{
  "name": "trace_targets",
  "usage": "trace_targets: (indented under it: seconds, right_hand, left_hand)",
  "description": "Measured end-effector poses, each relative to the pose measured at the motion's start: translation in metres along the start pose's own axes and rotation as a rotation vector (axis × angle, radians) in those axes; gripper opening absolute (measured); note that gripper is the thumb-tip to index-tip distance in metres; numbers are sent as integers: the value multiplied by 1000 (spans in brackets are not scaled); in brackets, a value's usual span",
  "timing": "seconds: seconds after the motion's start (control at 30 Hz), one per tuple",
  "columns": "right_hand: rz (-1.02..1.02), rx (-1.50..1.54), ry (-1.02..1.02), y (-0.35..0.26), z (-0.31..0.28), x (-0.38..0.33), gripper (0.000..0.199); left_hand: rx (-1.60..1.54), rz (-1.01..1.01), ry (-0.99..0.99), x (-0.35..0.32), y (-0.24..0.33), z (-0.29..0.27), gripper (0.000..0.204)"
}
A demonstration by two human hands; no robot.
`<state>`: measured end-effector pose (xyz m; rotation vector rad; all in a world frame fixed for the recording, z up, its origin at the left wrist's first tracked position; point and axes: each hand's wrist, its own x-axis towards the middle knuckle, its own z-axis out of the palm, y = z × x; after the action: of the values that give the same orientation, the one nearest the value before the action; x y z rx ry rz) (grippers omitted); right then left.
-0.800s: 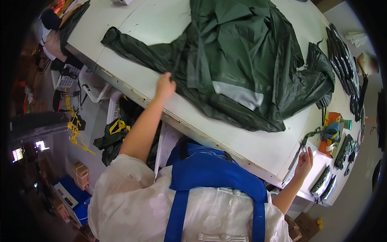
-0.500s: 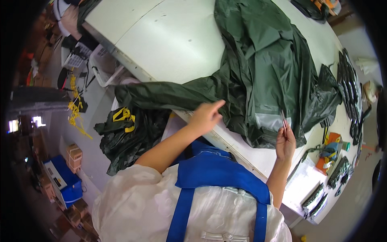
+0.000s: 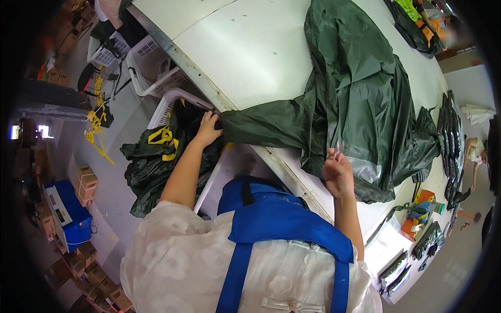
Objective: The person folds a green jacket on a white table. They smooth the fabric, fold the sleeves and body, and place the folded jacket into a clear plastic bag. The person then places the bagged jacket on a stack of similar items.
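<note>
A dark green waterproof jacket (image 3: 360,99) lies spread on the white table (image 3: 235,57), one sleeve (image 3: 263,124) stretched out toward the left over the table edge. At the end of that sleeve, my left hand (image 3: 210,129) is closed on the cuff. My right hand (image 3: 339,175) is closed on small thread snips (image 3: 339,148), their narrow tips pointing up and away from me. It hovers close to the jacket's lower part, beside a pale grey patch (image 3: 365,168). Most of the snips is hidden in my fingers.
A white basket (image 3: 166,107) holding dark green garments with yellow straps (image 3: 166,138) stands left of the table. More white crates (image 3: 141,65) are beyond it. Folded dark packs (image 3: 448,141) line the table's right side, near an orange pouch (image 3: 425,201). Cartons (image 3: 86,182) stand at far left.
My left hand has moved left from the jacket's middle to the sleeve end and taken hold of it. My right hand, with the snips, has shifted left. The view has turned slightly.
</note>
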<state>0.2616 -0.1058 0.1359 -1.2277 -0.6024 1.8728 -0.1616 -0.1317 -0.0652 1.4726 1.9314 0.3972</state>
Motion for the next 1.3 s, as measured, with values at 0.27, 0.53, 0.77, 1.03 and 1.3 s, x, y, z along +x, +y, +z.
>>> trace_targets:
  seconds: [0.27,0.53,0.77,1.03,1.3]
  right_hand:
    - [185,-474,-627,46,44,-4,28]
    - [71,-117,-512,62,81,3,6]
    - [-198,201,-212,-22,86,32,18]
    - [-146,-15,-176,-40,66,6,17]
    - [-649,-299,-46,-26,52,-46,33]
  left_hand:
    - [40,217,-403,-44,74,-55,47]
    - [-1173,171,-368,-70,225,-69,42]
    - [-1094,438,-567,-102,243,-92,78]
    - [-1335,330,-307,-116,276,-78,46]
    - [-1584,257,-410,-124,291,-67,43]
